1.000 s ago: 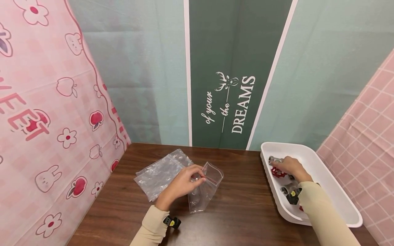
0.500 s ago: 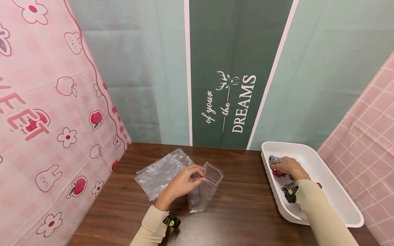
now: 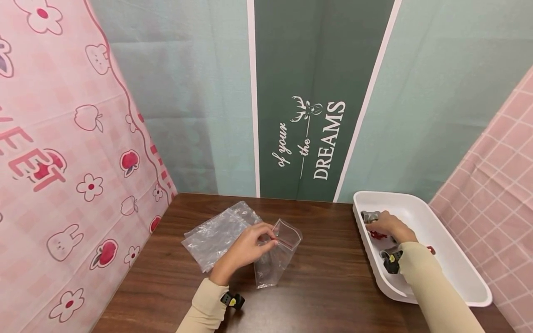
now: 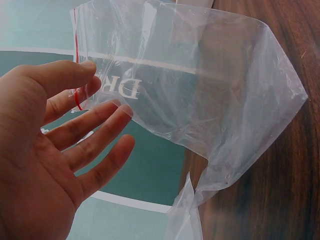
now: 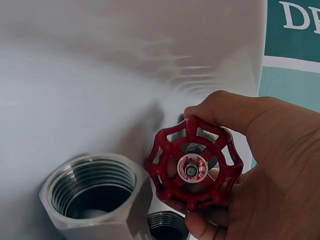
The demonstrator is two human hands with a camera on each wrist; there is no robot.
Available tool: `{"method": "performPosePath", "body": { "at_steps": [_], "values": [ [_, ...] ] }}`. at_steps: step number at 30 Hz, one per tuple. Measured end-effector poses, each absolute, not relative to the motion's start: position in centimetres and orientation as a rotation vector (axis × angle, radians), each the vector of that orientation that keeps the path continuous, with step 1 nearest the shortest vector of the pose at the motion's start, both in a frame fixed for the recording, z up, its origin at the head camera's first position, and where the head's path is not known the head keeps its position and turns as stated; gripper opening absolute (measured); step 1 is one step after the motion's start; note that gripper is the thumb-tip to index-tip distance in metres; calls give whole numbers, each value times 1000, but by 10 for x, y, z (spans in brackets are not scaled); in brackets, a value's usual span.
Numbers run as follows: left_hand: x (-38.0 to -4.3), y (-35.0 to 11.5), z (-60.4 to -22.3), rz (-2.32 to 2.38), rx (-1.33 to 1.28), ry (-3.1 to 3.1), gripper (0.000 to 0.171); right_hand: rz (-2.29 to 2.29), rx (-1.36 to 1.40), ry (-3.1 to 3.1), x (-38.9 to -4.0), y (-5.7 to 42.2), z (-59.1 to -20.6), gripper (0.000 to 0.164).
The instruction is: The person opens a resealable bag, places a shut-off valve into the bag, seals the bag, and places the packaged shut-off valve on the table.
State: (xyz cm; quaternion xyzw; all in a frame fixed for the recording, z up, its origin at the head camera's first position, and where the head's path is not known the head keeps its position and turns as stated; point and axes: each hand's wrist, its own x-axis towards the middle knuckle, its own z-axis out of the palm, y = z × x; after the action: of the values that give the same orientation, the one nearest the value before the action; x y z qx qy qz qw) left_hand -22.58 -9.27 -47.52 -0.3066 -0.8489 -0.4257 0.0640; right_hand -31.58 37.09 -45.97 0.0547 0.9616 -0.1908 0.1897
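Note:
My left hand (image 3: 245,247) pinches the top of a clear zip-lock bag (image 4: 240,100) between thumb and index finger, beside the red seal line. The other fingers are spread, and the bag's lower part hangs toward the wooden table. Inside the white tray (image 3: 451,261), at its far left, my right hand (image 3: 393,226) grips a metal valve with a red handwheel (image 5: 192,192). Its thumb lies along the wheel's far side, and the valve body is mostly hidden behind the wheel. Next to it, a threaded hexagonal metal end (image 5: 135,212) of another fitting faces the right wrist camera.
More clear plastic bags (image 3: 216,236) lie flat on the brown table (image 3: 325,282), left of the held one. Another red part (image 3: 431,250) shows in the tray beside the right sleeve. Cloth backdrops stand behind the table and at both sides.
My right hand has shifted slightly within the tray, and the valve at its fingers has turned a little. My left hand and the bag stay in place.

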Motion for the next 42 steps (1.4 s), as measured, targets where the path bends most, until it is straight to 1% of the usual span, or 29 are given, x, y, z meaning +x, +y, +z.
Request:
{"method": "performPosePath", "body": {
  "at_steps": [3, 8, 16, 20, 23, 29, 33, 34, 36, 40, 42],
  "values": [
    [-225, -93, -474, -1308, -932, -2562, 9, -559, 170, 2681, -314, 372, -461, 93],
    [-223, -93, -473, -1319, -933, -2560, 9, -558, 192, 2675, -313, 373, -463, 93],
    [-224, -93, -475, -1313, -940, -2552, 9, -537, 195, 2705, -316, 373, -463, 79],
    [-224, -93, -475, -1306, -933, -2559, 9, -537, 167, 2750, -314, 371, -460, 64],
    [-224, -94, -475, -1301, -934, -2566, 9, -546, 153, 2769, -315, 369, -459, 49],
    [-224, -94, -475, -1308, -938, -2573, 9, -551, 171, 2774, -316, 367, -458, 41],
    [-224, -93, -475, -1312, -934, -2574, 9, -559, 168, 2789, -315, 366, -456, 24],
    [-224, -93, -475, -1313, -933, -2573, 9, -562, 167, 2789, -314, 366, -456, 22],
    [-224, -93, -475, -1310, -931, -2576, 9, -559, 171, 2788, -314, 366, -455, 22],
    [-225, -93, -475, -1313, -931, -2582, 9, -554, 179, 2784, -313, 367, -456, 34],
    [-225, -93, -475, -1324, -928, -2581, 9, -554, 171, 2794, -314, 368, -456, 36]
  ]
}}
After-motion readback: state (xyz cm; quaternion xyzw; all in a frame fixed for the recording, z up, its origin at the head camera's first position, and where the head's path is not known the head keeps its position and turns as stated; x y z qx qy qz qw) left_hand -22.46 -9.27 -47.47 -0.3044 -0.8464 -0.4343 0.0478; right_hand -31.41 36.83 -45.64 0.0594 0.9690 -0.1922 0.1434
